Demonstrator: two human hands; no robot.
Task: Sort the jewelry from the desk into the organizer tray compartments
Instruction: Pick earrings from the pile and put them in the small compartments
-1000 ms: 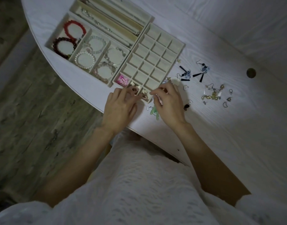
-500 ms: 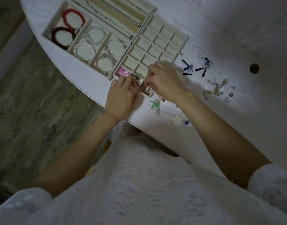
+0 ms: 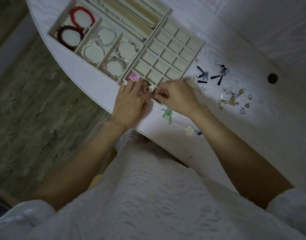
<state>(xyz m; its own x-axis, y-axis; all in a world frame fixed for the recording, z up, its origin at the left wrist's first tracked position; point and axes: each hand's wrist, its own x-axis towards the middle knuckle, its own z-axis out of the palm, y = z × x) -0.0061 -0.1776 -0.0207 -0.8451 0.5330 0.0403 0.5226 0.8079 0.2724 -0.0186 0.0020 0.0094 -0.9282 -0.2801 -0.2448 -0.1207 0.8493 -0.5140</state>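
The beige grid tray (image 3: 173,54) lies on the white desk (image 3: 252,135). Pink heart earrings (image 3: 134,77) fill its nearest left compartment. A white flower earring (image 3: 150,87) sits in the compartment beside them. My left hand (image 3: 129,103) reaches over the tray's near edge, its fingertips by that white earring. My right hand (image 3: 176,97) is close beside it, thumb and forefinger pinching a small earring piece (image 3: 156,96) over the near row; the piece is mostly hidden. On the desk lie a green earring (image 3: 167,114) and another white flower earring (image 3: 190,130).
Black-and-blue tassel earrings (image 3: 203,76), a heap of gold earrings (image 3: 230,99) and small rings (image 3: 247,104) are scattered right of the tray. A bracelet tray (image 3: 87,36) and a necklace tray (image 3: 131,14) stand to the left and behind. The desk edge curves just under my wrists.
My right hand came off the desk by the loose earrings and over to the tray's near row, meeting my left hand. A white flower earring on the desk is now uncovered.
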